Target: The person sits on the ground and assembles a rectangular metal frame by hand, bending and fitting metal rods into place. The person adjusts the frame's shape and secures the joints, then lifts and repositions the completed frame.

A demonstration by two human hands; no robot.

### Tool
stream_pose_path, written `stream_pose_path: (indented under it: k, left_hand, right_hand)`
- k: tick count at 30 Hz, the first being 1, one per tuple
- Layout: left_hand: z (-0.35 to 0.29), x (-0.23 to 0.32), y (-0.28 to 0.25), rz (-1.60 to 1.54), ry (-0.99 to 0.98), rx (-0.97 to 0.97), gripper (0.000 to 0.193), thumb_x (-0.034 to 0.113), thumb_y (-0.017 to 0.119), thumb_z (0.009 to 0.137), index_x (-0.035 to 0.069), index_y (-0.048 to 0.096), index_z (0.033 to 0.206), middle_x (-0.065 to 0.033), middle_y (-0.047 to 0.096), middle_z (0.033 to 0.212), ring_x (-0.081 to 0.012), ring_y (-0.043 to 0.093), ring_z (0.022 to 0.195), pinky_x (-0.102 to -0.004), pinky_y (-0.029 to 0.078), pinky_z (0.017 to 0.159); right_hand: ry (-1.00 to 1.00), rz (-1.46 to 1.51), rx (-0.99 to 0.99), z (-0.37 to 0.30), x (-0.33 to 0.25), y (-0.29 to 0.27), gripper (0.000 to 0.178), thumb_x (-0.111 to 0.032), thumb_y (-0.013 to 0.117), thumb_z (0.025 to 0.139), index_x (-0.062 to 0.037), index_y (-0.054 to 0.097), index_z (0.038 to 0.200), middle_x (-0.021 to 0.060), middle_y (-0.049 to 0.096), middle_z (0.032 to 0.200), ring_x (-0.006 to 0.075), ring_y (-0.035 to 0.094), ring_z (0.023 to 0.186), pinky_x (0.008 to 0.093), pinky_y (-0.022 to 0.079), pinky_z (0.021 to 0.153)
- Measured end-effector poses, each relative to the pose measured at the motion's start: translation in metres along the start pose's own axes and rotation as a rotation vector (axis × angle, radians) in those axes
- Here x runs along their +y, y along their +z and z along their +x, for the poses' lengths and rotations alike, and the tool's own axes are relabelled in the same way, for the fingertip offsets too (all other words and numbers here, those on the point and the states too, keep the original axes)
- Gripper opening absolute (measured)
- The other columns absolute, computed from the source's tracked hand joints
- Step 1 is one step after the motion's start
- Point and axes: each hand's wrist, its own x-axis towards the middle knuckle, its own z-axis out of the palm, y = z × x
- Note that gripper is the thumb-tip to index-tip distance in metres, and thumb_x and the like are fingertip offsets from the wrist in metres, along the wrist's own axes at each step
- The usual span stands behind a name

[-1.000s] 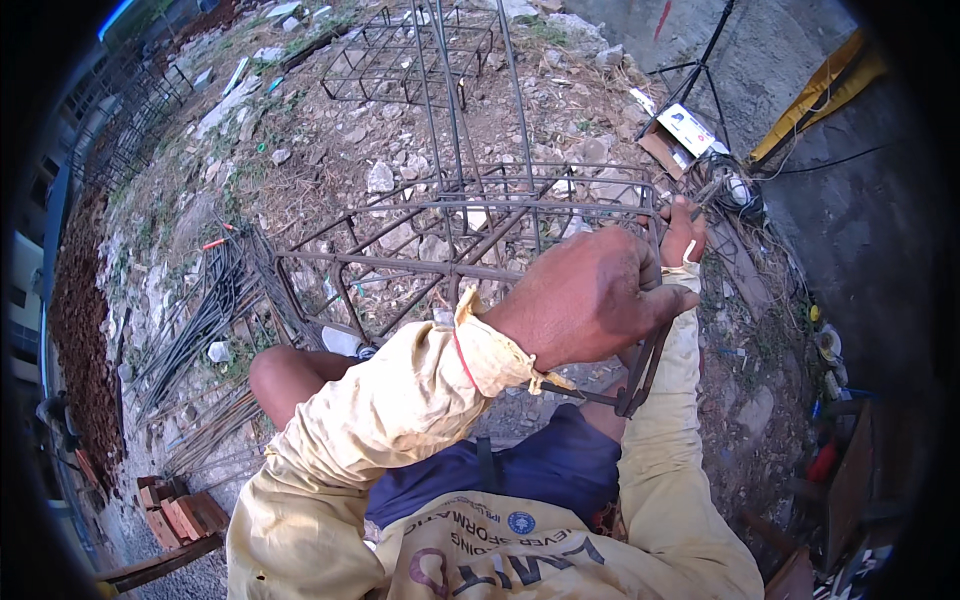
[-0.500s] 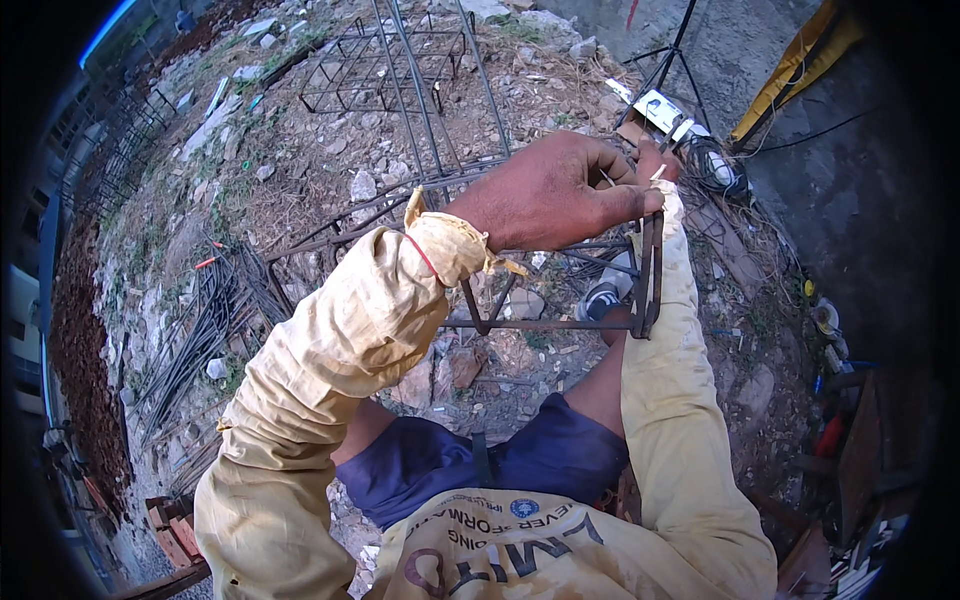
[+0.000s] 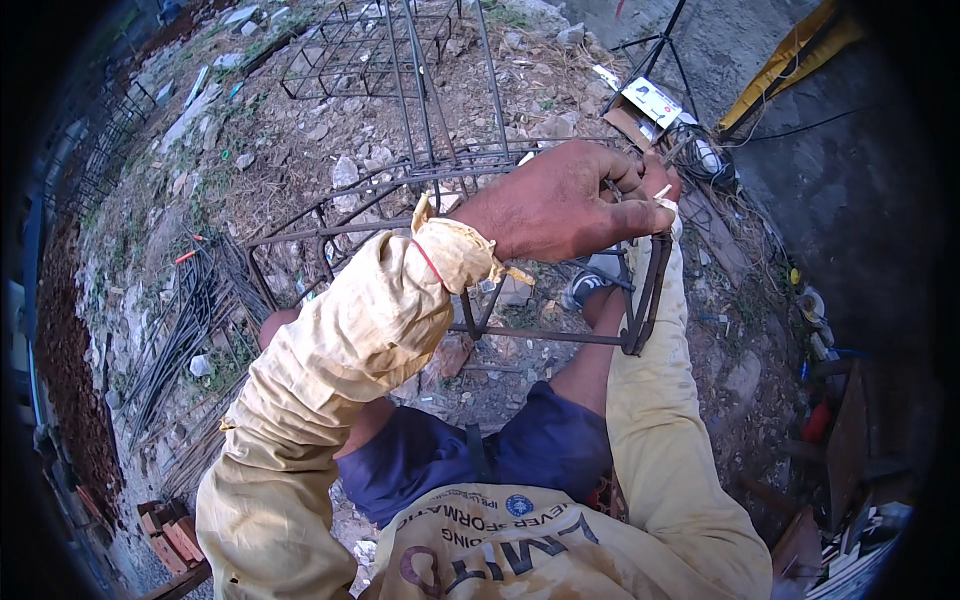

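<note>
In front of me is a cage of dark steel reinforcing bars [image 3: 545,334], its end made of bent square stirrups [image 3: 648,300]. Reaching across from the left, my left hand [image 3: 565,200] is closed, thumb and fingers together at the top corner of the end stirrups. Just beyond it, my right hand [image 3: 662,178] is closed at the same corner, partly hidden by the left fingers. A thin grey piece sticks out past the right fingers; its kind is unclear. Both forearms wear loose yellowish sleeves, and the right one passes behind the stirrups.
Long bars [image 3: 412,90] rise from the cage's far side. Another bar cage [image 3: 365,60] lies beyond on rubble ground. Dark rods [image 3: 195,320] are heaped at left. A tripod [image 3: 660,45], a white box [image 3: 652,102] and cables stand at far right. Bricks [image 3: 172,540] lie at lower left.
The view has shifted slightly. Both hands stay at the stirrup corner; the right fingers have turned a little, and the end stirrups lean more to the right at the top.
</note>
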Motion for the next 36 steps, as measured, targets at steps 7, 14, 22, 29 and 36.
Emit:
stream_pose_path:
  k: [7,14,22,29,36]
  left_hand:
    - [0.008,0.003,-0.005,-0.097,0.016,0.026,0.043,0.043,0.068,0.084,0.002,0.061,0.076,-0.0038,0.059,0.067,-0.0103,0.055,0.06,-0.0261,0.044,0.054]
    - [0.015,-0.002,-0.001,-0.019,-0.006,-0.042,0.045,0.046,0.067,0.084,0.002,0.06,0.076,-0.0048,0.059,0.066,-0.0115,0.057,0.06,-0.0271,0.044,0.054]
    - [0.007,0.005,-0.006,-0.022,0.026,-0.143,0.04,0.041,0.065,0.087,0.001,0.062,0.083,-0.0005,0.056,0.068,-0.0077,0.051,0.063,-0.0248,0.042,0.057]
    - [-0.068,0.001,-0.035,-0.151,0.111,0.162,0.024,0.025,0.063,0.09,0.002,0.061,0.094,-0.006,0.063,0.087,-0.0111,0.058,0.081,-0.0265,0.048,0.073]
    - [-0.227,-0.07,-0.001,-1.069,-0.26,0.271,0.023,0.021,0.049,0.097,0.002,0.059,0.089,-0.0142,0.066,0.086,-0.0219,0.065,0.08,-0.0343,0.052,0.073]
  right_hand:
    - [-0.01,-0.08,0.002,-0.004,0.001,-0.009,0.028,-0.025,0.054,0.092,-0.0019,0.052,0.077,0.0089,0.06,0.068,0.0181,0.058,0.056,0.0329,0.044,0.049]
    - [-0.021,-0.152,0.017,-0.01,0.0,-0.027,0.026,-0.025,0.053,0.092,-0.0009,0.052,0.082,0.01,0.06,0.068,0.0193,0.06,0.054,0.0324,0.044,0.046]
    - [-0.023,-0.176,0.0,-0.016,0.005,-0.029,0.025,-0.025,0.052,0.093,0.0002,0.052,0.088,0.0113,0.06,0.067,0.0207,0.061,0.051,0.0317,0.044,0.041]
    - [-0.053,-0.15,0.005,-0.008,0.01,-0.034,0.025,-0.024,0.051,0.093,0.0012,0.052,0.093,0.0124,0.061,0.067,0.022,0.063,0.048,0.0311,0.044,0.037]
    - [-0.027,-0.145,0.016,0.004,0.018,-0.043,0.018,-0.02,0.053,0.093,-0.0018,0.049,0.092,0.0113,0.059,0.063,0.0209,0.063,0.048,0.0289,0.038,0.031]
